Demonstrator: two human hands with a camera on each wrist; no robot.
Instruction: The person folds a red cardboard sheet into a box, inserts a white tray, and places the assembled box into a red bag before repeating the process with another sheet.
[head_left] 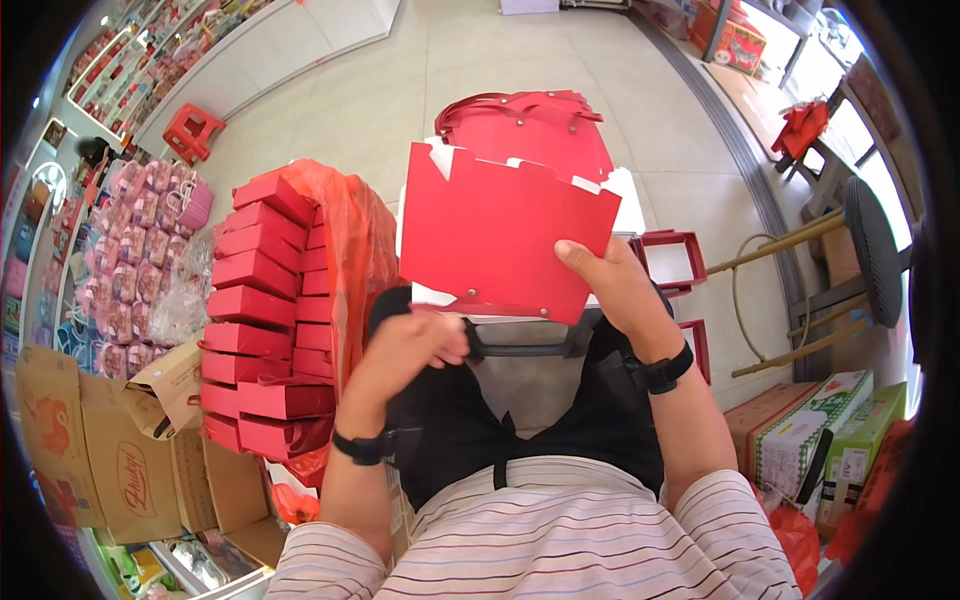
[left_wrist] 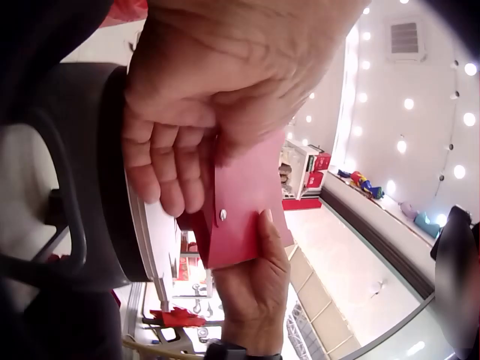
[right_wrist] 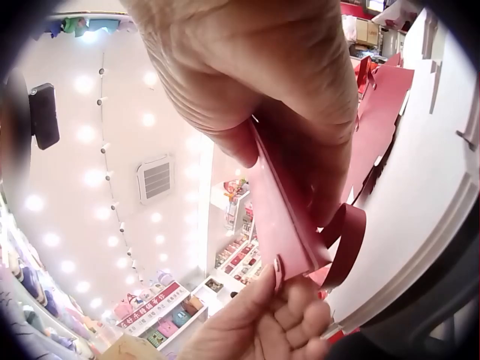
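In the head view my right hand [head_left: 630, 285] grips the right side of a flat-folded red gift box [head_left: 500, 225], thumb on its upper face and fingers underneath. Small metal rivets and white-edged cut tabs show on the box. My left hand [head_left: 415, 345] is at its near left corner. In the right wrist view the left thumb lies by a rivet at the box's edge, with the curled fingers below it; a dark red strap [right_wrist: 349, 244] loops out there. Behind the held box, more flat red boxes [head_left: 540, 130] with straps lie stacked on a white-topped stool [head_left: 628, 205].
To the left stand stacked, made-up red boxes [head_left: 250, 275] beside an orange plastic bag [head_left: 345, 220]. Cardboard cartons [head_left: 130, 450] sit at lower left. Open red box frames [head_left: 672, 258] lie right of the stool, near a chair [head_left: 870, 255]. Further cartons [head_left: 815, 425] stand at lower right.
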